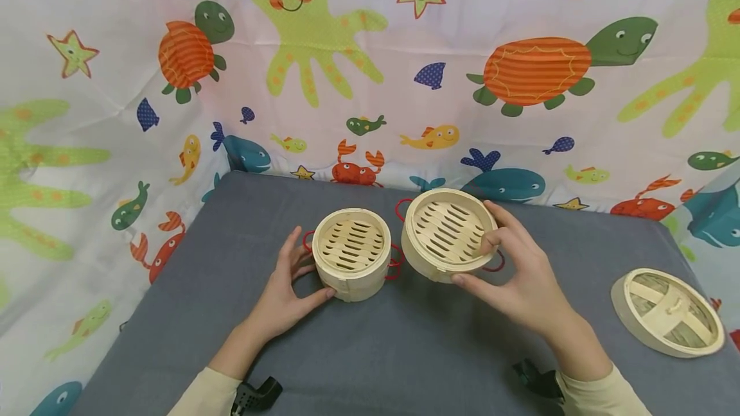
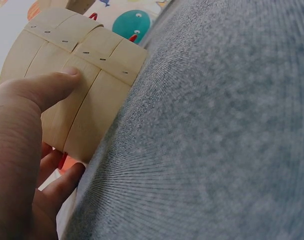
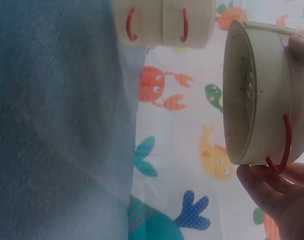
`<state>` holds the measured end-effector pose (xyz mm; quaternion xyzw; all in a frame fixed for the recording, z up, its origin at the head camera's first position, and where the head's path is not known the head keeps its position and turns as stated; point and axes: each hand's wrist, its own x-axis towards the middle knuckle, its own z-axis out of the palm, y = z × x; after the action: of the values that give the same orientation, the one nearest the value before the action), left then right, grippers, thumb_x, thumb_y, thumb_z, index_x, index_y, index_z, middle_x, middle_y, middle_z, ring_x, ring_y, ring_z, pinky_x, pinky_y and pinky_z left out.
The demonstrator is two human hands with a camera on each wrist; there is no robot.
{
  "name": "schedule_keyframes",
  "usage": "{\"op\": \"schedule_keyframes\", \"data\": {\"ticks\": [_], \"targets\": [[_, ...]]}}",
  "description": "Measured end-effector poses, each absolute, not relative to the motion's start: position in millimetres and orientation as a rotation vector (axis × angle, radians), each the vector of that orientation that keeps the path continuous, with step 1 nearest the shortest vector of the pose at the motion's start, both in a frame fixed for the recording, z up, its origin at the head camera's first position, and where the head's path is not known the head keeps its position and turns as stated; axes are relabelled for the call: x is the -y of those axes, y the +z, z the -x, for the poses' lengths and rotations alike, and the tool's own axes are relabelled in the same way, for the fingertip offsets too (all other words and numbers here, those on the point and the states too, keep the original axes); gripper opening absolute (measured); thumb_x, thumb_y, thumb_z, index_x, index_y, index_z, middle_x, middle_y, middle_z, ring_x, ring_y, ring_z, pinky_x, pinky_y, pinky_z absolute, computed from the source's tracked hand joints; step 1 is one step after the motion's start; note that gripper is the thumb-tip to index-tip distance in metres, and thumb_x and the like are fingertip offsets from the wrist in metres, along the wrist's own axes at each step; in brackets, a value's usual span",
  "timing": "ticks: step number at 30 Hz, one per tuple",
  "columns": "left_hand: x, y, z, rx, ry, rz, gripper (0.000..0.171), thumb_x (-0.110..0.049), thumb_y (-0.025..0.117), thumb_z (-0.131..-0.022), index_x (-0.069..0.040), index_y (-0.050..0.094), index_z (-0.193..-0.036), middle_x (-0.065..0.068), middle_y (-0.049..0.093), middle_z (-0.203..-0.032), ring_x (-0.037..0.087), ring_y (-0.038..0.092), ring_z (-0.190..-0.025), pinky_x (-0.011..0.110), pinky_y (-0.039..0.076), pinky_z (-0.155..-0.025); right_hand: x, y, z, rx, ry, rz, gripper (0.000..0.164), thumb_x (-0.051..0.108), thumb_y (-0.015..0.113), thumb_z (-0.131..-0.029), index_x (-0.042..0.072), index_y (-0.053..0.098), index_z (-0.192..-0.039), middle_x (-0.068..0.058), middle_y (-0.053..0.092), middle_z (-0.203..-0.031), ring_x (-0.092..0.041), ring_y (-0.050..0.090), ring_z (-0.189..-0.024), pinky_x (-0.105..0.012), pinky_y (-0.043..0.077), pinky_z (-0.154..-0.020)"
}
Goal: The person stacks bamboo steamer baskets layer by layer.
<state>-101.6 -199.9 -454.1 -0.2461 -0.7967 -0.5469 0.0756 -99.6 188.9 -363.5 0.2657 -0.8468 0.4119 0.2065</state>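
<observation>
Two bamboo steamer baskets with red handles stand stacked on the table, the slatted floor of the upper basket (image 1: 354,244) facing up. My left hand (image 1: 284,294) holds this stack from the left, thumb on its near side and fingers round its far left. In the left wrist view the seam between the stacked tiers (image 2: 99,85) shows beside the thumb. To the right, my right hand (image 1: 528,275) grips another steamer basket (image 1: 448,226) by its rim and side, tilted and raised off the table. Its open underside (image 3: 238,95) shows in the right wrist view, with a red handle.
A round bamboo steamer lid (image 1: 667,313) lies at the right side of the grey cloth-covered table (image 1: 370,364). Behind and to the left hangs a white curtain (image 1: 381,88) printed with sea animals, meeting the table's back edge.
</observation>
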Motion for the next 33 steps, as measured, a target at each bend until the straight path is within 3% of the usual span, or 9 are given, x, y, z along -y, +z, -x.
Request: {"op": "schedule_keyframes", "data": {"ticks": [10,22,33], "targets": [[199.9,-454.7,103.2,2.391,-1.631,0.749,0.121,0.003,0.084,-0.076,-0.018,0.000,-0.160,0.020,0.043,-0.146,0.034,0.048,-0.131,0.058,0.046,-0.098,-170.2,-358.1,103.1,2.341,1.152,-0.779,0.053,0.013,0.097,-0.059,0.012,0.052,-0.088,-0.013,0.044,-0.150,-0.034,0.038,-0.140,-0.024,0.042,-0.090],[196.8,-450.4,100.8,2.412,-1.609,0.730,0.118,0.003,0.084,-0.076,-0.017,0.003,-0.160,0.023,0.041,-0.147,0.036,0.049,-0.130,0.058,0.046,-0.098,-149.0,-364.4,109.3,2.365,1.211,-0.836,0.048,0.026,0.094,-0.067,0.020,0.053,-0.092,-0.007,0.037,-0.156,-0.027,0.036,-0.141,-0.052,0.048,-0.088],[198.1,-453.6,99.1,2.412,-1.606,0.734,0.118,0.002,0.084,-0.077,-0.017,0.003,-0.161,0.021,0.041,-0.148,0.035,0.049,-0.129,0.058,0.046,-0.098,-127.9,-364.2,113.4,2.373,1.209,-0.871,0.046,0.033,0.092,-0.070,0.023,0.052,-0.092,-0.003,0.033,-0.158,-0.026,0.032,-0.143,-0.058,0.044,-0.096]]}}
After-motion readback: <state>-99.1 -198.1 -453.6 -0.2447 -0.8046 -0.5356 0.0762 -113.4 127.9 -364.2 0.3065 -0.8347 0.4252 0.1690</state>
